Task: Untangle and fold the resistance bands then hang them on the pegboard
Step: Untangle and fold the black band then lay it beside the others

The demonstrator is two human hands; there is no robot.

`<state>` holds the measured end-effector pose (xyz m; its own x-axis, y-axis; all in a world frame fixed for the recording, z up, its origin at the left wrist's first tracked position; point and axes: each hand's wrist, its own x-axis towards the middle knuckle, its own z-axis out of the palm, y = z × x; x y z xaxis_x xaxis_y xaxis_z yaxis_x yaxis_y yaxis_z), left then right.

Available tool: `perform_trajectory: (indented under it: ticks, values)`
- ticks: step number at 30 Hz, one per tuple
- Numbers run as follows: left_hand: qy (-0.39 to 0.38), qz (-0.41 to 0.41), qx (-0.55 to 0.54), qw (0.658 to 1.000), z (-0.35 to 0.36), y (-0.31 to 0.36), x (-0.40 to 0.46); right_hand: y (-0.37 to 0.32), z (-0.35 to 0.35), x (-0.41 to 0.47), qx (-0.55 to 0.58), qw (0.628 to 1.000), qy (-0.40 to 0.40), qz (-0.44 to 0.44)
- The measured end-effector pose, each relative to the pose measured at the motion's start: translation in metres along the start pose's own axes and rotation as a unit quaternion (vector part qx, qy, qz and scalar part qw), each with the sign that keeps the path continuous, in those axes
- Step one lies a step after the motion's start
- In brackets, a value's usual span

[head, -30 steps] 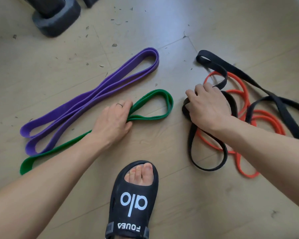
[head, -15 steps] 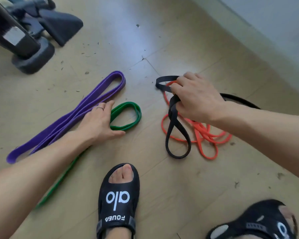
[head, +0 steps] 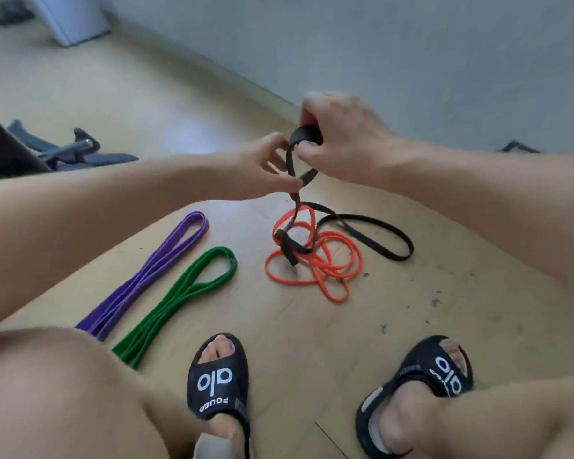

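Note:
My right hand (head: 342, 140) grips the top loop of the black band (head: 368, 231) and holds it up off the floor. My left hand (head: 262, 167) pinches the same black band just below, between thumb and fingers. The band's lower part hangs down and is tangled through the orange band (head: 315, 271), which lies in loose coils on the floor. A purple band (head: 153, 270) and a green band (head: 179, 299) lie folded side by side on the floor to the left. No pegboard is in view.
My two feet in black slides (head: 217, 376) (head: 421, 389) stand on the wooden floor near the bands. Dark exercise equipment (head: 77, 150) sits at the far left. A grey wall (head: 411, 61) runs along the back right.
My left hand left the green band and rose to the black band. My right hand lifted the black band higher, pulling it up out of the orange coils. The view tilted up.

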<state>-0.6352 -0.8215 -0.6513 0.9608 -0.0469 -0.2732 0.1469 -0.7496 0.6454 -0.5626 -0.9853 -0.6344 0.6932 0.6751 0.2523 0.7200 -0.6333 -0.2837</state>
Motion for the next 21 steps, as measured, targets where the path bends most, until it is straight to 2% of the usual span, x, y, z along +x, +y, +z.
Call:
perform_trajectory:
  ticks: [6,9,13,17,21]
  values:
    - [0.109,0.067,-0.006,0.992,0.001,0.049,-0.013,-0.016,-0.051,-0.032,0.117,0.989,0.025,0.091]
    - [0.105,0.084,-0.054,0.989,0.011,0.057,-0.022,-0.018,-0.063,-0.043,0.137,0.981,-0.01,0.133]
    - [0.08,0.084,-0.062,0.991,0.021,0.064,-0.032,-0.015,-0.074,-0.056,0.149,0.974,-0.069,0.158]
    - [0.113,0.081,-0.047,0.989,0.018,0.08,-0.036,-0.011,-0.084,-0.066,0.172,0.971,-0.02,0.166]
    - [0.134,0.081,-0.13,0.979,0.019,0.088,-0.037,-0.006,-0.092,-0.073,0.242,0.953,0.001,0.18]
